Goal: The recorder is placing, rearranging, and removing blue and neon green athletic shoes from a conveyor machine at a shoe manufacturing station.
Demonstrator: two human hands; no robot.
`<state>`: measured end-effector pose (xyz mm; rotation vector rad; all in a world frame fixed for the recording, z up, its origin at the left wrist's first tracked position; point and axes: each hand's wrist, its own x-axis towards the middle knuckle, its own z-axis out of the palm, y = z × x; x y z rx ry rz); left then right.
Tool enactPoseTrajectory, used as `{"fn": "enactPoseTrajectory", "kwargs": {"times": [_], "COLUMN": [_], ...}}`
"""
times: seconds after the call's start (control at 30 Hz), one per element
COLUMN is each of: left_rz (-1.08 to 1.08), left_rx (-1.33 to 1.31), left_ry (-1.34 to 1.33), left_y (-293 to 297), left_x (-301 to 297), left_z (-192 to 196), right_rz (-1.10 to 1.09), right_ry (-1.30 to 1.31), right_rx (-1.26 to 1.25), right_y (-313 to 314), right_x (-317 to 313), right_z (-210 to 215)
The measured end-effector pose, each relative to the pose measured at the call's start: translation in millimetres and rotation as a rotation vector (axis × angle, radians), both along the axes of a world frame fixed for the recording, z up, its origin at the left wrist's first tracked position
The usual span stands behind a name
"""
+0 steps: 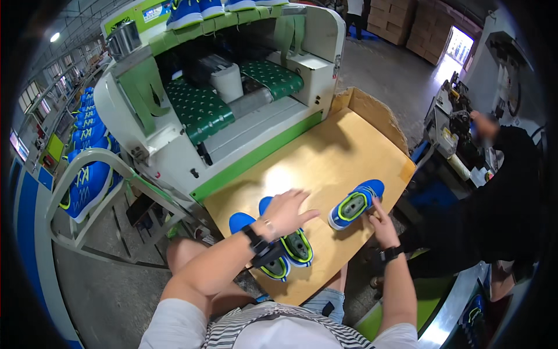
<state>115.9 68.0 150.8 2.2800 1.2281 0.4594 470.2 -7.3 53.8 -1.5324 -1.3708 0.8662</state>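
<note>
Left hand (289, 213), fingers spread, over two blue shoes (299, 246), lower centre; right hand (385, 228), fingers parted, right beside a lone blue shoe (367, 193), right of centre, contact unclear! All stand openings-up on the surface (317, 166), probably for easy reach.

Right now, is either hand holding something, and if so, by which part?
The left hand is open, holding nothing. The right hand is at the side of the single shoe, near the laces; whether it grips cannot be told.
</note>
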Motion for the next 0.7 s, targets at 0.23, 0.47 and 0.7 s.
{"fn": "enactPoseTrajectory", "kwargs": {"times": [0.23, 0.47, 0.7], "left_rz": [-0.077, 0.059, 0.373], "left_rx": [-0.378, -1.206, -0.349], "left_ry": [-0.167, -0.781, -1.260], "left_y": [38, 70, 94], "left_x": [153, 103, -53], "left_z": [-89, -41, 130], "right_rz": [-0.227, 0.257, -0.133], "right_ry": [0.451, 0.132, 0.621], "right_rx": [0.066, 0.023, -0.054], "right_y": [-86, -82, -22], "right_x": [-125, -205, -188], "right_z": [-41, 15, 17]}}
